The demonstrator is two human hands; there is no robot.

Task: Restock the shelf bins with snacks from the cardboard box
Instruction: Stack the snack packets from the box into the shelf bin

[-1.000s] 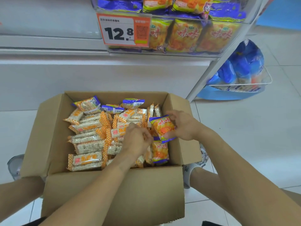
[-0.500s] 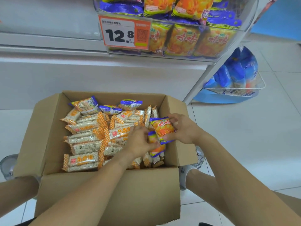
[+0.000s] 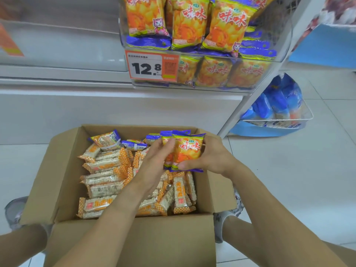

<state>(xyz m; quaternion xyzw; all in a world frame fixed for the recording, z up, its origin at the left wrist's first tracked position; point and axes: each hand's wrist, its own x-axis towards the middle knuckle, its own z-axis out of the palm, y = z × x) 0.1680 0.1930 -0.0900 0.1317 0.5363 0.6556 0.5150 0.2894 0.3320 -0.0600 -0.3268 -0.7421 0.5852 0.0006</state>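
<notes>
Two orange-and-purple snack packets (image 3: 185, 153) are clamped between both hands — left hand (image 3: 154, 166), right hand (image 3: 210, 157) — above the open brown cardboard box (image 3: 63, 170).

A small shop aisle is showing here: a clear shelf bin (image 3: 269, 74) is sitting packed with orange-and-purple snack bags (image 3: 227, 26), and an orange price tag (image 3: 152, 67) reading 12.8 is hanging on its front. A white wire basket (image 3: 306, 116) of blue packets is standing on the pale tiled floor (image 3: 289, 180) beside the white shelving upright (image 3: 248, 105). An open cardboard box (image 3: 146, 245) of wrapped snack bars is lying below, like stock waiting.
</notes>
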